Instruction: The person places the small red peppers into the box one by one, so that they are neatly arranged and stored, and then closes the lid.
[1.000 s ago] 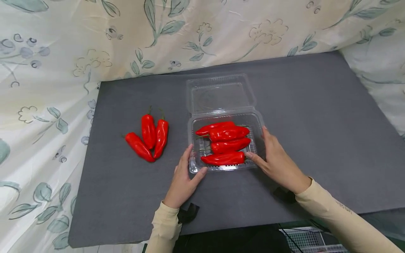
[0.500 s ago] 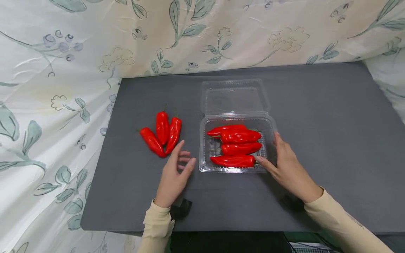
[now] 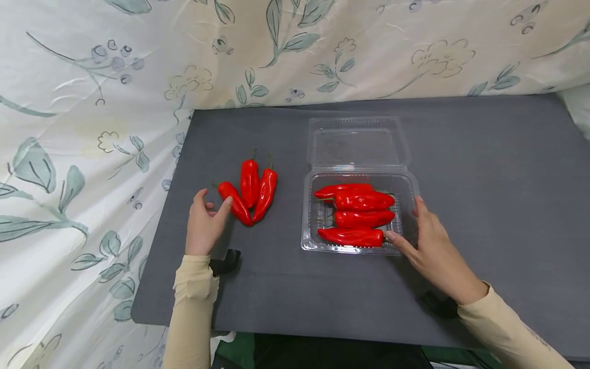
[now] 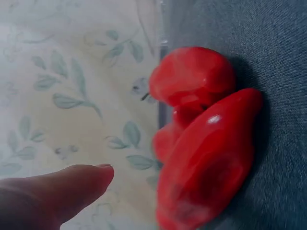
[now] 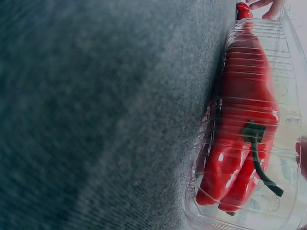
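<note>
Hovering by three loose peppers [image 3: 249, 183], the left hand [image 3: 204, 225] spreads loosely, holding nothing; the right hand [image 3: 438, 256] grips a clear box [image 3: 341, 250] containing four peppers [image 3: 363, 219].

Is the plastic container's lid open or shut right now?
Open: the clear lid lies folded back beyond the plastic container, leaving four red peppers uncovered inside.

left hand [image 4: 53, 197]: cut off, left wrist view | sleeve print [image 3: 536, 336]: unreadable

Red peppers [image 3: 364, 201], grey tabletop [image 3: 484, 205], leaf-patterned cream cloth [image 3: 387, 31]
</note>
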`<action>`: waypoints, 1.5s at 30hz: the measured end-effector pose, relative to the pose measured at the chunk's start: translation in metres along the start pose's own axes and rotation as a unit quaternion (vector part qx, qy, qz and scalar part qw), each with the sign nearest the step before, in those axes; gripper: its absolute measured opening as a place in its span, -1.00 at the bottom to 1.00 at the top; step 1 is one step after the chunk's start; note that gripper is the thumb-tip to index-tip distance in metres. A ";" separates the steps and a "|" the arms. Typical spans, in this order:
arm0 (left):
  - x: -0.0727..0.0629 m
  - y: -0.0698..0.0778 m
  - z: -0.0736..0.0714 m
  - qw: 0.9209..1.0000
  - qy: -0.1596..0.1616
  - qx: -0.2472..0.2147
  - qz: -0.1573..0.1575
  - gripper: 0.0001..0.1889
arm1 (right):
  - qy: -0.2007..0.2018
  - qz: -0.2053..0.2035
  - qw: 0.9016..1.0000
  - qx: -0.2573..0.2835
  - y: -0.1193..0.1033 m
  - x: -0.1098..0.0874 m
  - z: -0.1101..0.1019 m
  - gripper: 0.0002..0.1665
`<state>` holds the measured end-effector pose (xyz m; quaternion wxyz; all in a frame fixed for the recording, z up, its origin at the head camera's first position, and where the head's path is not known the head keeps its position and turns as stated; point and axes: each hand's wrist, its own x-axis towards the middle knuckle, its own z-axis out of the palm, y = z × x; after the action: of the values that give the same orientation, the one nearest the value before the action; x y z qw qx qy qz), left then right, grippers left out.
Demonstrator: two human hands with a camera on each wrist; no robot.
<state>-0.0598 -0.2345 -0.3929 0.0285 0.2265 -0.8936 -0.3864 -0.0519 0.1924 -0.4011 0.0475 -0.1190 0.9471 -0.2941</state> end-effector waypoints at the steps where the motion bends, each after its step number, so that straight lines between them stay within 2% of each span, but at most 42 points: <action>1: 0.004 0.000 0.002 1.000 -0.010 0.004 -0.006 -0.21 | 0.000 0.000 1.000 -0.001 0.001 0.000 0.000 0.23; 6: 0.018 0.002 0.011 0.999 -0.039 0.020 -0.013 -0.18 | 0.001 0.000 1.000 -0.001 0.001 -0.001 0.000 0.22; 12: 0.025 0.003 0.016 0.998 -0.044 0.036 -0.016 -0.18 | 0.009 -0.003 1.000 -0.001 0.002 -0.002 0.001 0.21; 16: 0.028 0.004 0.020 0.998 -0.047 0.039 -0.007 -0.21 | 0.012 0.005 1.000 0.006 0.004 -0.005 0.000 0.21; 22: 0.031 0.004 0.025 0.999 -0.034 0.037 0.013 -0.25 | 0.021 0.004 1.000 0.007 0.007 -0.009 -0.003 0.21; 29: 0.031 0.004 0.024 0.999 -0.024 0.031 0.020 -0.27 | 0.022 0.000 1.000 -0.002 0.007 -0.009 -0.002 0.22; 33: 0.029 0.008 0.019 0.999 -0.017 0.029 0.023 -0.29 | 0.016 0.006 1.000 -0.005 0.006 -0.008 -0.002 0.23; 38: 0.020 0.018 0.001 0.999 0.011 0.021 0.038 -0.29 | 0.006 0.011 1.000 -0.003 0.003 -0.004 -0.001 0.23; 42: 0.009 0.035 -0.013 0.997 0.030 0.014 0.070 -0.26 | 0.007 0.008 1.000 0.006 0.002 -0.001 0.003 0.20; 45: 0.001 0.051 -0.018 0.993 0.036 0.006 0.111 -0.26 | 0.012 0.005 1.000 0.011 0.002 -0.001 0.004 0.18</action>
<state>-0.0757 -0.2163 -0.3450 0.1017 0.1401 -0.9138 -0.3674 -0.0510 0.1916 -0.4059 0.0392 -0.1103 0.9449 -0.3056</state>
